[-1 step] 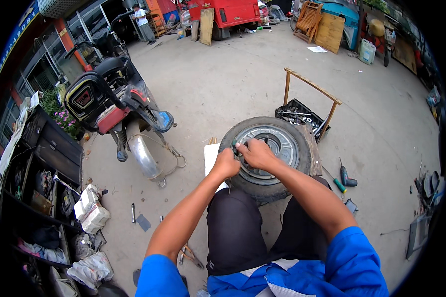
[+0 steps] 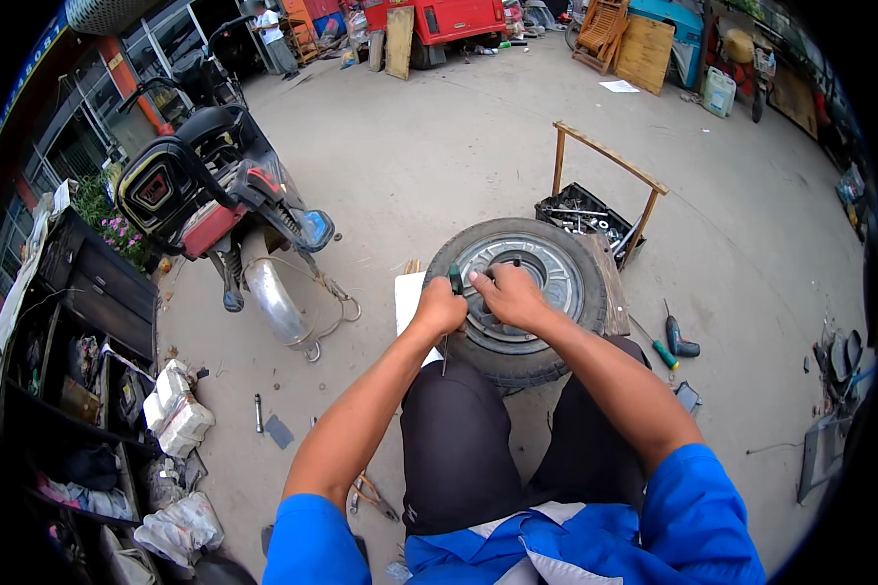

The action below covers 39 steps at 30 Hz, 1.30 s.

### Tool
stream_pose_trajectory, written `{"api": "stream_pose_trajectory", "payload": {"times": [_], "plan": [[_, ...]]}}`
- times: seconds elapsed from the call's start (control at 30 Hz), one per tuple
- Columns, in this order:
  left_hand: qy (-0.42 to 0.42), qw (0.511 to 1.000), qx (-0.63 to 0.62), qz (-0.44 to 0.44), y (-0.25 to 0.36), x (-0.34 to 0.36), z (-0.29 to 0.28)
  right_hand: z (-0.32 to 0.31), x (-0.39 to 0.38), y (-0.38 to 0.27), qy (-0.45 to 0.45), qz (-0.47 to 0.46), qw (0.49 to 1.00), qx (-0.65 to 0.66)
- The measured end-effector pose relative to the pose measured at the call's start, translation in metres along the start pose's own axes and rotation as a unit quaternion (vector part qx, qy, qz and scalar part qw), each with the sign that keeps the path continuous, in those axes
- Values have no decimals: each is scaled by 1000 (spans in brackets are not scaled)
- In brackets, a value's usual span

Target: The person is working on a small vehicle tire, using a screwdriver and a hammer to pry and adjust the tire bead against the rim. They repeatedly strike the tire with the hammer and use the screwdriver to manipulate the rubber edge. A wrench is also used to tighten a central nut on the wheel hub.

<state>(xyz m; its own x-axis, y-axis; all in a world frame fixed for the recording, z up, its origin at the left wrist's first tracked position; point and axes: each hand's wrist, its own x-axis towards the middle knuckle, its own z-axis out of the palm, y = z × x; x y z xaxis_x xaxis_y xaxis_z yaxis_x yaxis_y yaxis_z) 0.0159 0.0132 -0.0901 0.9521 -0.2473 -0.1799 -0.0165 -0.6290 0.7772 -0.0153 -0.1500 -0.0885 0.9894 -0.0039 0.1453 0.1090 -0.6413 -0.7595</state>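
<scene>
A wheel with a black tyre (image 2: 580, 255) and a grey metal hub (image 2: 561, 283) lies flat in front of my knees. My left hand (image 2: 441, 310) is closed around a green-handled screwdriver (image 2: 456, 279) at the tyre's left side. Its handle sticks up above the fist, and its thin shaft points down toward my left knee. My right hand (image 2: 510, 297) is over the hub, just right of the screwdriver handle. Its fingers are curled with the thumb toward the left hand; whatever they may hold is hidden.
Behind the wheel sits a black crate of tools (image 2: 585, 216) with a wooden frame handle (image 2: 610, 156). A cordless drill (image 2: 683, 336) and another green-handled screwdriver (image 2: 665, 355) lie at the right. Pliers (image 2: 373, 495) lie by my left leg. An electric scooter (image 2: 234, 185) stands at the left.
My right hand has drawn slightly away from the screwdriver, and more of the green handle shows above my left fist. The wheel appears slightly higher in view.
</scene>
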Motion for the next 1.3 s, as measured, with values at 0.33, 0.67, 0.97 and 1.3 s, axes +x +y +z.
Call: {"api": "stream_pose_trajectory", "payload": {"times": [0.33,0.67,0.97,1.3], "plan": [[88,991,101,-16,13,13,16,-49,-63,51,197,137,934,264],[73,979,186,33,23,-2,7,-63,-67,57,277,148,891,327],[50,971,221,76,13,0,-10,-105,-107,86,407,100,825,380],[37,979,164,116,-21,23,-6,-99,-310,211,397,336,833,191]]}}
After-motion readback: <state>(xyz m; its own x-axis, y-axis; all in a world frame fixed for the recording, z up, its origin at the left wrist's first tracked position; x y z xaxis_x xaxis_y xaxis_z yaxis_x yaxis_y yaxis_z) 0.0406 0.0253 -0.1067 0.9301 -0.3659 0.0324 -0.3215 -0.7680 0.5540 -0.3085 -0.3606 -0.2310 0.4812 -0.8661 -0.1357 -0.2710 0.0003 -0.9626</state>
